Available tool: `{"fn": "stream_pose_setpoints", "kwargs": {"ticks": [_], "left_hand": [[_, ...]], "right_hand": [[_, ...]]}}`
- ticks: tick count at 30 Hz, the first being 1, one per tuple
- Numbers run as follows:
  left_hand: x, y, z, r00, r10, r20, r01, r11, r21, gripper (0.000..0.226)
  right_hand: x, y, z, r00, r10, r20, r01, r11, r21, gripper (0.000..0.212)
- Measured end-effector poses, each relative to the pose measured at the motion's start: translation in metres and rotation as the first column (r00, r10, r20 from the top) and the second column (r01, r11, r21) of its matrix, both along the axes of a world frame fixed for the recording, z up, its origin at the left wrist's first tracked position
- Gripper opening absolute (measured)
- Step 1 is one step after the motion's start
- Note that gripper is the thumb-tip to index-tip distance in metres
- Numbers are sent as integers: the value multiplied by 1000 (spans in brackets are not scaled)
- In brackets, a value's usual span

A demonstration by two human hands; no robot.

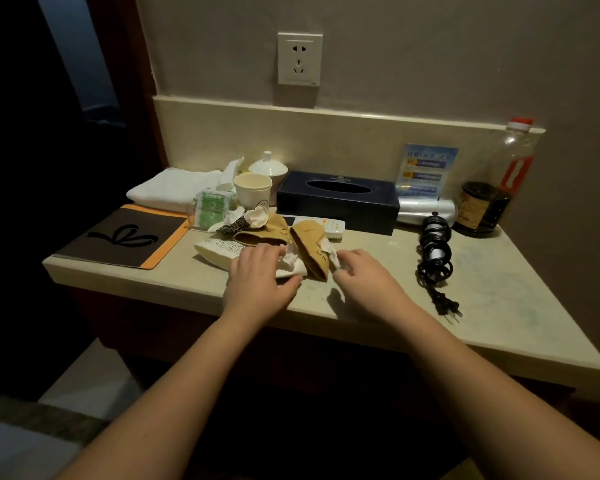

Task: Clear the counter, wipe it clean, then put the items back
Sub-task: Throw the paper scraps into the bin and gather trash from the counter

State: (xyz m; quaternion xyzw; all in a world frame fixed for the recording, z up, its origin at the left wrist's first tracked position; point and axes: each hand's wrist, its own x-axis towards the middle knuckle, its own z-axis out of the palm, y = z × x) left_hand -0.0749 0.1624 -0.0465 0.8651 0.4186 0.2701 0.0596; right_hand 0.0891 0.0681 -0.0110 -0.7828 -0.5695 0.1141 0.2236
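Head view: pale stone counter [499, 292] crowded along back edge. Dark blue tissue box [336, 200] mid-back, white remote [329, 226] just in front, half hidden. Paper cup [253, 189] and lidded white bowl [268, 168] beside box. Folded white towel [174, 188] at back left corner, brown and orange folder [125, 237] along left edge. Coiled black cord [435, 251] running front to back, plug toward front edge. Dark sauce bottle [489, 202] at back right corner. Two tan paper sleeves [309, 251] near front edge, long side pointing front to back. Left hand [257, 282] fingers curled, gripping crumpled white tissue [290, 256] on flat white packet [222, 252]. Right hand [364, 278] pinching small tissue scrap [335, 258].
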Motion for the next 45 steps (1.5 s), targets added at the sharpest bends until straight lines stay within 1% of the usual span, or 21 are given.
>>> {"fn": "stream_pose_setpoints", "kwargs": {"ticks": [2,5,9,12,15,16,17,18,20,21,23,25,29,31,33,36,39,42,45], "left_hand": [[1,-1,0,1000,-9,4,9,1000,9,49],[1,-3,0,1000,-19,7,19,1000,8,43],[1,-4,2,1000,-12,4,12,1000,-14,52],[0,-5,4,1000,-12,-21,11,999,-38,62],[0,-6,7,999,-29,-41,26,998,-55,58],[0,-6,8,999,-29,-44,27,998,-55,56],[0,-6,7,999,-27,-45,25,998,-56,55],[0,-5,7,999,-24,-45,21,998,-56,54],[1,-4,5,999,-16,-48,13,998,-55,52],[1,-4,4,999,-14,-50,11,998,-56,52],[1,-3,4,999,-15,-53,12,998,-55,50],[2,-4,4,998,-20,-52,17,999,-45,47],[3,-5,5,998,-31,-59,29,999,-36,46],[2,-6,7,997,-42,-67,39,998,-39,50],[1,-7,8,995,-69,-73,65,997,-48,51],[-2,-12,9,990,-114,-77,110,992,-53,50],[-5,-22,8,984,-172,-53,171,985,-29,43],[-10,-29,3,968,-251,-18,251,968,-11,32],[-10,-30,2,966,-259,2,258,965,-36,29]], "right_hand": [[0,1,-3,998,2,56,-3,1000,7,51],[5,3,-4,992,-6,124,0,999,50,43],[19,4,7,995,-58,86,51,996,78,47],[29,12,18,994,-82,69,69,984,166,52],[21,25,28,997,-74,0,72,969,236,60],[15,28,28,999,-46,-12,47,973,227,62],[9,32,26,1000,14,7,-15,983,184,62],[5,36,22,994,101,38,-105,989,107,60],[4,39,14,964,262,52,-258,963,-79,61],[7,39,12,952,304,45,-295,945,-144,65],[15,40,9,945,319,76,-300,934,-194,73],[16,40,5,949,277,153,-256,956,-141,71],[-1,39,-4,941,153,301,-178,982,58,56],[-5,35,-4,940,119,319,-163,980,115,50],[-2,29,0,966,70,248,-111,981,158,40],[10,16,6,992,10,126,-30,986,162,29],[20,0,6,995,-47,93,28,980,195,31],[21,-12,-1,996,-61,69,48,983,178,35],[19,-18,-8,998,-55,32,48,983,177,37]]}}
